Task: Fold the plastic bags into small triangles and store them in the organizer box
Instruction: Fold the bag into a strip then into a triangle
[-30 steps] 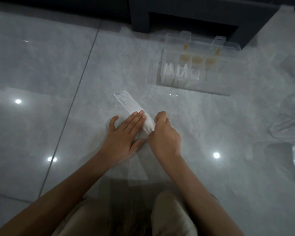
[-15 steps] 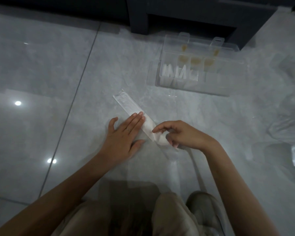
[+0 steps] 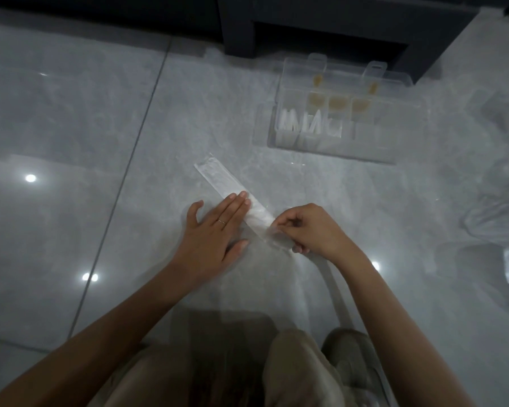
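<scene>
A clear plastic bag folded into a long narrow strip (image 3: 222,180) lies slantwise on the grey tiled floor. My left hand (image 3: 215,230) lies flat with straight fingers pressing the strip's middle down. My right hand (image 3: 309,229) pinches the strip's near end, where a corner is folded over. The clear organizer box (image 3: 329,148) stands open further back and to the right. Its front left compartments hold several white folded triangles (image 3: 309,124).
A heap of loose plastic bags (image 3: 500,207) lies at the right edge. Dark furniture (image 3: 335,22) stands behind the box. My knees and a shoe (image 3: 356,356) are at the bottom of the view.
My right hand has swung from upright beside the left hand out to the right and now pinches the strip's near end. The left hand has stayed in place.
</scene>
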The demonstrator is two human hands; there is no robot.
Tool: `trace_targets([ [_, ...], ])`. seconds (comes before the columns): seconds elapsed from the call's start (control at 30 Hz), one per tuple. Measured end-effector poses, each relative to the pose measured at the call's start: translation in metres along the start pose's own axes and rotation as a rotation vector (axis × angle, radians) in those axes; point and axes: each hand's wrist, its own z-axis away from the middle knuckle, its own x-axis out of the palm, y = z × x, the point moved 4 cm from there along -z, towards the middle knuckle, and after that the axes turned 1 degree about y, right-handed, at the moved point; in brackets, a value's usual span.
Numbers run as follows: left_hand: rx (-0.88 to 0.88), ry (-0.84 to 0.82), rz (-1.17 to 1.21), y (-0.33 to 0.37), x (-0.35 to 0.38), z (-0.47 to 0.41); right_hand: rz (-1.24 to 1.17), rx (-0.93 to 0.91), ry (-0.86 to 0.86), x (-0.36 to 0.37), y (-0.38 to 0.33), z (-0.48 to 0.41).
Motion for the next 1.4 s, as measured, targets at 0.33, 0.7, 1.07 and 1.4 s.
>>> trace_targets([
  [0.33,-0.316,0.163,0.574,-0.001,-0.012,-0.018,0.058,0.166,0.219,0.014,-0.002,-0.006],
  [0.7,-0.421,0.247,0.721,-0.01,-0.013,-0.042,0.242,0.141,0.201,0.014,-0.009,-0.008],
  [1.07,-0.422,0.273,0.538,-0.006,-0.015,-0.035,0.119,-0.048,0.25,0.017,-0.007,0.007],
  [1.4,-0.392,0.251,0.483,-0.009,-0.011,-0.037,0.727,-0.614,0.324,0.029,0.011,0.053],
])
